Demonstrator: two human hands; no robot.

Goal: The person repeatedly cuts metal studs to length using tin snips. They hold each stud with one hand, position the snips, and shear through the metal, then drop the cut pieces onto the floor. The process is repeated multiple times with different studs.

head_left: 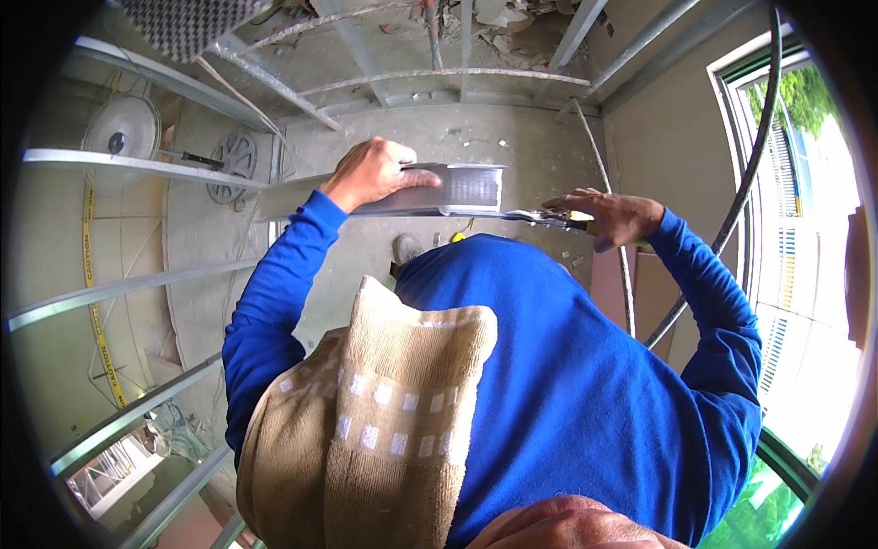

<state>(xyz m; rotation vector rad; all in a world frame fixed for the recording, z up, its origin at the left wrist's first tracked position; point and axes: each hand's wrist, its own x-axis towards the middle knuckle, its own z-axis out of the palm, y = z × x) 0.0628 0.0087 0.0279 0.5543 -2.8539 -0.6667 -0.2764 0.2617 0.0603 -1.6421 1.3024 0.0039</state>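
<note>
My left hand [377, 174] grips a grey metal channel [471, 189] from above, its thumb lying along the near side. The channel stretches level from the left and ends in front of my chest. In my right hand [626, 220] is a pair of metal snips [553, 219] with yellow and dark handles. Their metal jaws point left and meet the near edge of the channel at its right end; whether the blades are closed on it I cannot make out. The fingers of the right hand reach over the handles, with the thumb below.
Metal framing bars [146, 167] cross the left side and the top. A standing fan [121, 130] is at the far left, near yellow caution tape [90, 265]. A dark cable [759, 146] hangs by the bright window at right. A tan towel [402, 403] lies over my shoulder.
</note>
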